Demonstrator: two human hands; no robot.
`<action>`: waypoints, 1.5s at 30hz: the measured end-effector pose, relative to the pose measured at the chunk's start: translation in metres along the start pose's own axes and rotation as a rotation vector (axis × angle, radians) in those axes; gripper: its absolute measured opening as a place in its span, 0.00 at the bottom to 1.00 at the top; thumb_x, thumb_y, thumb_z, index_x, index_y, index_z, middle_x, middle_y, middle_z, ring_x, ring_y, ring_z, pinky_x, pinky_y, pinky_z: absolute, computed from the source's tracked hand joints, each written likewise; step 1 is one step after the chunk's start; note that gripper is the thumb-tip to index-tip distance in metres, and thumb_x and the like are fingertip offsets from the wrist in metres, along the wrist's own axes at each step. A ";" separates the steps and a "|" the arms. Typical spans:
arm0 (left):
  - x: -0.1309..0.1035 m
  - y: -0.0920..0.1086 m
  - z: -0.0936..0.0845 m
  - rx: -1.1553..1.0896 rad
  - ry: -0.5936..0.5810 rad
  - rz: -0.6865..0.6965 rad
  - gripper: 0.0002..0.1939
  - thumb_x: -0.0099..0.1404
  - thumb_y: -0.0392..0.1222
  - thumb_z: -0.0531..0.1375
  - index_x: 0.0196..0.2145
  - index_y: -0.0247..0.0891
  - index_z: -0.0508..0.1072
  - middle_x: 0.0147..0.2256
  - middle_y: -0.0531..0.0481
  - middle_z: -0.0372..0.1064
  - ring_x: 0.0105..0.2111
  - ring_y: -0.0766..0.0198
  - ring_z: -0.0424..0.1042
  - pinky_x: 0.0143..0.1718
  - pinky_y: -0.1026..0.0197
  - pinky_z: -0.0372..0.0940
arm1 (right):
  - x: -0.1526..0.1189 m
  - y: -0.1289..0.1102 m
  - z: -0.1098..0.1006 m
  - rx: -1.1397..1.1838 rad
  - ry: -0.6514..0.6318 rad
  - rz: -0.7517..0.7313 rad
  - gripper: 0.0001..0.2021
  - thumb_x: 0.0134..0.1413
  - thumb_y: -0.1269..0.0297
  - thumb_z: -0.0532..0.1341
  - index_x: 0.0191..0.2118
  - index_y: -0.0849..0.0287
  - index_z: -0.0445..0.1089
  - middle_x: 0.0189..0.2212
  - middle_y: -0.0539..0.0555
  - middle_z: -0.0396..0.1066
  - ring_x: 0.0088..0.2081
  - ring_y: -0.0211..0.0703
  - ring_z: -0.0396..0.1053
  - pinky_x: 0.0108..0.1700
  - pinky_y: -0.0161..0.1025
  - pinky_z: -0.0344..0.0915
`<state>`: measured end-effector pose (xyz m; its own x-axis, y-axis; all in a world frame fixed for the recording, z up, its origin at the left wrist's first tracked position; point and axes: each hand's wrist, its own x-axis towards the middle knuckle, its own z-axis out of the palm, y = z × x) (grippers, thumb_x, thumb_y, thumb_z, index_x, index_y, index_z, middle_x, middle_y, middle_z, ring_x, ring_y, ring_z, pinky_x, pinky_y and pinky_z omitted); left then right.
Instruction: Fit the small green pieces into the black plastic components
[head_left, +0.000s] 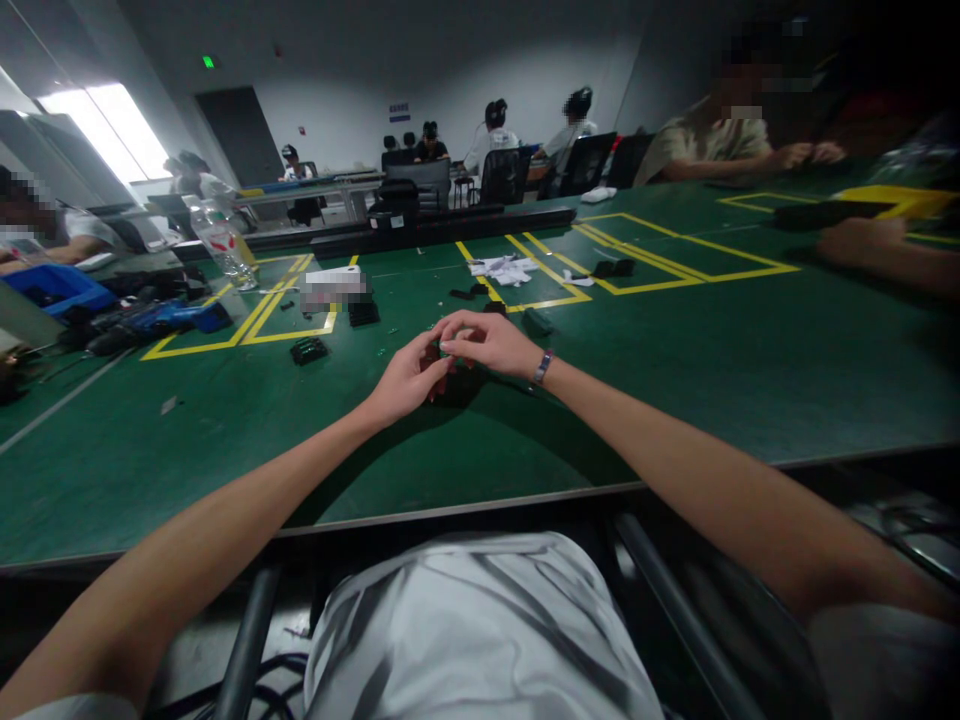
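Note:
My left hand [409, 374] and my right hand [487, 342] meet just above the green table [570, 440]. Both have their fingers curled in and their tips together around something small that the fingers mostly hide; a bit of green shows between them. I cannot make out what it is. A wristband sits on my right wrist. Close by lie a black part with green in it [309, 349], a black block [364, 313] and a dark curved piece [537, 322].
Yellow tape [195, 348] marks boxes on the table. Crumpled white paper [504, 268] lies beyond my hands. To the left are a clear bottle [225, 245], a blue bin [56, 290] and a blue-black tool [161, 325]. A person's forearm [885, 250] reaches in at right; other people sit farther back.

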<state>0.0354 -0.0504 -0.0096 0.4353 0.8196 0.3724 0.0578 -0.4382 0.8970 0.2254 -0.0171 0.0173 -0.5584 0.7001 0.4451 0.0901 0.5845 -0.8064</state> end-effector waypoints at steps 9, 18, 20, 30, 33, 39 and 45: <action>-0.001 0.003 0.001 -0.033 0.010 0.007 0.23 0.66 0.48 0.61 0.56 0.39 0.64 0.29 0.52 0.67 0.20 0.71 0.67 0.17 0.70 0.62 | 0.000 -0.002 -0.003 -0.031 -0.005 -0.033 0.11 0.55 0.58 0.64 0.36 0.61 0.72 0.48 0.57 0.70 0.27 0.33 0.66 0.28 0.35 0.67; 0.000 0.004 0.001 -0.032 0.053 0.010 0.23 0.65 0.46 0.61 0.55 0.38 0.64 0.29 0.52 0.70 0.20 0.71 0.68 0.17 0.71 0.61 | -0.001 -0.007 0.000 -0.084 0.062 -0.091 0.08 0.55 0.60 0.64 0.36 0.61 0.72 0.48 0.57 0.70 0.29 0.34 0.67 0.33 0.38 0.68; 0.000 0.004 0.001 -0.031 0.058 0.009 0.23 0.65 0.46 0.61 0.55 0.39 0.64 0.30 0.52 0.70 0.20 0.71 0.68 0.17 0.70 0.62 | -0.001 -0.007 0.000 -0.093 0.075 -0.106 0.08 0.55 0.60 0.64 0.36 0.60 0.73 0.48 0.57 0.70 0.29 0.35 0.67 0.33 0.39 0.68; 0.000 0.003 0.001 -0.045 0.071 -0.005 0.23 0.65 0.47 0.61 0.54 0.39 0.64 0.31 0.50 0.71 0.20 0.70 0.69 0.17 0.69 0.63 | -0.002 -0.006 0.003 -0.116 0.119 -0.138 0.08 0.56 0.60 0.64 0.36 0.59 0.73 0.48 0.57 0.70 0.31 0.37 0.69 0.36 0.41 0.69; 0.000 0.002 0.001 -0.053 0.068 -0.011 0.22 0.65 0.47 0.62 0.54 0.39 0.64 0.32 0.50 0.71 0.20 0.71 0.69 0.17 0.70 0.63 | -0.003 -0.006 0.004 -0.117 0.118 -0.138 0.08 0.56 0.60 0.64 0.37 0.59 0.72 0.48 0.57 0.69 0.31 0.37 0.69 0.35 0.40 0.69; 0.000 0.004 0.001 -0.052 0.060 -0.013 0.23 0.65 0.47 0.61 0.55 0.39 0.63 0.34 0.48 0.71 0.20 0.69 0.69 0.16 0.68 0.63 | -0.003 -0.007 0.004 -0.120 0.115 -0.150 0.08 0.57 0.60 0.63 0.37 0.59 0.72 0.48 0.57 0.69 0.30 0.36 0.69 0.34 0.40 0.69; -0.001 0.005 0.002 -0.040 0.069 -0.002 0.23 0.65 0.48 0.61 0.54 0.40 0.63 0.34 0.48 0.72 0.19 0.70 0.68 0.17 0.68 0.63 | -0.003 -0.007 0.004 -0.126 0.120 -0.152 0.07 0.57 0.61 0.64 0.37 0.59 0.73 0.48 0.57 0.69 0.30 0.35 0.68 0.35 0.40 0.69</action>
<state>0.0370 -0.0537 -0.0058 0.3723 0.8445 0.3851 0.0220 -0.4228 0.9060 0.2230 -0.0253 0.0202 -0.4717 0.6395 0.6071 0.1185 0.7282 -0.6750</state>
